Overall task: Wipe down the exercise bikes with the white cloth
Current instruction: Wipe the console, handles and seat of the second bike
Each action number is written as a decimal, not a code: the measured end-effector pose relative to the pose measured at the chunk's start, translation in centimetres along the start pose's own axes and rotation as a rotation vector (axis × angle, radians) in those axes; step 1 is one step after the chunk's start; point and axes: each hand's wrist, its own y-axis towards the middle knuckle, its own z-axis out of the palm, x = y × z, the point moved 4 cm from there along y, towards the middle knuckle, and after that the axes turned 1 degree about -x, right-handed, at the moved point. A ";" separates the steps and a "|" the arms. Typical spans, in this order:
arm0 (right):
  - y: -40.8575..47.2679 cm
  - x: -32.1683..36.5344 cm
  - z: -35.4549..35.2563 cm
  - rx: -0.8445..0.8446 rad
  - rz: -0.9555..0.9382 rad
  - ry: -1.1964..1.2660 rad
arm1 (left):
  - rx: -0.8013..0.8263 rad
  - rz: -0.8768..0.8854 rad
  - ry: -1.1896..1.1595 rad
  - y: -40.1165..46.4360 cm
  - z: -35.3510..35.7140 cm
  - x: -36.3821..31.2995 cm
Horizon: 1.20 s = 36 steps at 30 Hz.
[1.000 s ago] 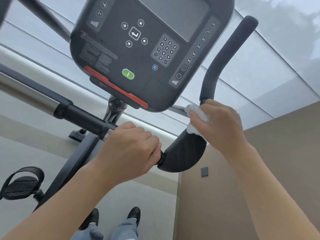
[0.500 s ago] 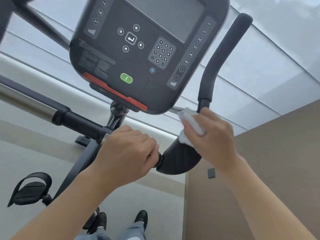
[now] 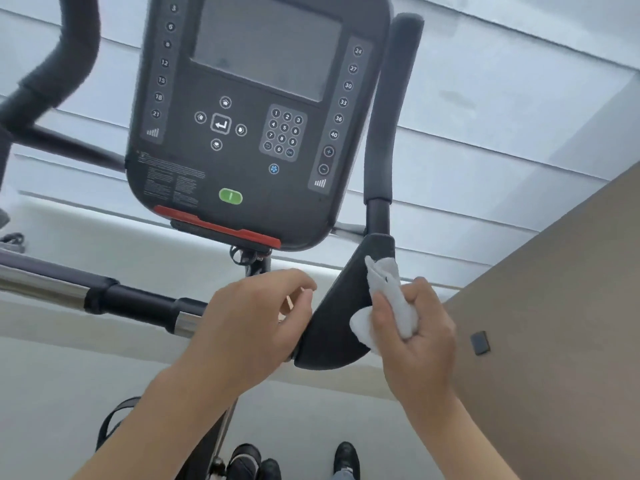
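The exercise bike's dark console fills the upper middle of the head view. Below it runs the handlebar, chrome and black, ending in a black arm pad. My left hand curls over the bar just left of that pad, its fingers looking loosely wrapped. My right hand grips the bunched white cloth and presses it against the pad's right edge. Above the pad rises the right upright grip.
The left curved grip stands at the upper left. A pedal strap and my black shoes show at the bottom. A brown wall with a small black square is close on the right.
My right hand has slid the cloth from the top of the arm pad, near the upright's base, down its right edge. My left hand stays on the bar, its fingers looser.
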 end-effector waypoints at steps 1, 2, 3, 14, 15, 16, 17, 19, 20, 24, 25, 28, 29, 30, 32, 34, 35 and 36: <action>-0.2 -0.4 0.1 -0.021 0.007 0.036 | 0.012 -0.004 -0.025 0.5 0.3 -0.6; 0.0 -0.8 0.3 -0.040 0.007 0.058 | 0.026 -0.005 -0.041 1.1 0.7 -1.2; 0.5 -1.0 0.5 -0.053 0.003 0.074 | 0.039 -0.005 -0.047 1.7 1.2 -1.8; 10.0 -5.3 2.5 0.025 0.325 0.479 | 0.036 -0.127 -0.030 7.8 4.5 -6.6; 9.1 -5.6 2.5 0.045 0.356 0.518 | 0.024 -0.141 -0.035 8.5 4.8 -6.6; 8.0 -5.8 2.4 0.061 0.383 0.554 | 0.010 -0.163 -0.037 9.1 5.0 -6.5; 6.8 -6.1 2.4 0.077 0.403 0.583 | -0.003 -0.186 -0.038 9.6 5.3 -6.5; 5.0 -6.0 2.3 0.126 0.419 0.624 | -0.034 -0.219 -0.055 10.0 5.8 -6.6; 4.9 -6.3 2.3 0.130 0.423 0.641 | -0.045 -0.222 -0.080 10.4 6.3 -6.9; 7.7 -6.9 3.3 0.098 0.431 0.648 | -0.103 -0.237 -0.100 11.2 7.0 -7.3; 8.7 -6.9 3.7 0.090 0.446 0.675 | -0.114 -0.229 -0.059 11.2 7.0 -7.4; 12.0 -7.3 5.3 0.064 0.520 0.694 | -0.132 -0.219 0.015 11.1 7.1 -7.6; 13.3 -7.5 5.9 0.061 0.543 0.695 | -0.139 -0.220 0.021 11.1 7.2 -7.8; 14.7 -7.8 6.4 0.069 0.562 0.699 | -0.147 -0.222 0.027 11.2 7.3 -7.8; 17.4 -8.1 7.3 0.108 0.572 0.710 | -0.157 -0.231 0.041 11.2 7.3 -7.9; 19.0 -8.2 7.7 0.135 0.545 0.726 | -0.167 -0.255 0.055 11.0 7.4 -7.9; 19.0 -8.2 7.6 0.149 0.528 0.731 | -0.169 -0.269 0.059 11.0 7.4 -7.9; 18.4 -8.3 7.3 0.161 0.512 0.731 | -0.170 -0.278 0.058 11.0 7.4 -8.0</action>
